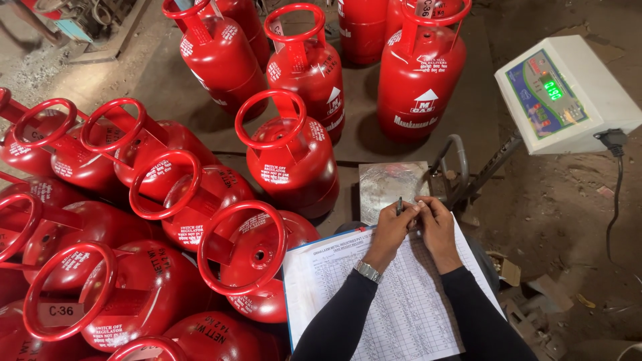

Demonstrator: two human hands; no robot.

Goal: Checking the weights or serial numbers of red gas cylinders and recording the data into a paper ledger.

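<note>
A white ruled record sheet (414,307) on a blue clipboard (287,294) lies low in the middle of the view. Both hands meet at its top edge. My left hand (391,227), with a metal wristwatch (367,271), and my right hand (436,224) together hold a dark pen (400,204) upright between the fingers. Both arms wear black sleeves. Just beyond the hands is a scratched metal weighing platform (391,180).
Several red gas cylinders with ring handles crowd the left side (160,267) and stand upright at the back (418,73). A white digital scale display (565,93) on a metal post stands at right, its black cable (615,194) hanging down. Debris litters the dirt floor at right.
</note>
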